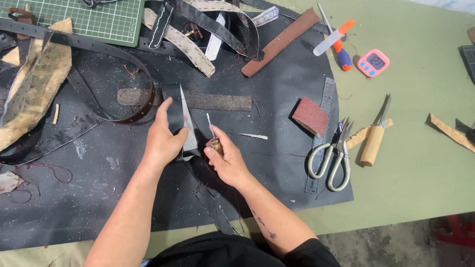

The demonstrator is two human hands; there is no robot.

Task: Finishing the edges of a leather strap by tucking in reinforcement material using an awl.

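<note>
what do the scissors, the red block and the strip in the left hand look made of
Scissors: metal, pale dull finish all over, loops included. Red block: probably sandpaper round a block, going by its grainy matte face. Strip in the left hand: likely leather, dark and matte with a paler cut edge.

Head view, single camera: worn on the person's head, looking steeply down and forward over the dark leather sheet [277, 163] spread on the green table [415, 163]. Close range; forearms enter from the bottom edge, nearer than the sheet's near border. Sheet fills the left and centre of the frame. Beyond its far edge, a green cutting mat [106, 20] at upper left. Right of the sheet, bare table; floor shows past its near right corner. No second view.
</note>
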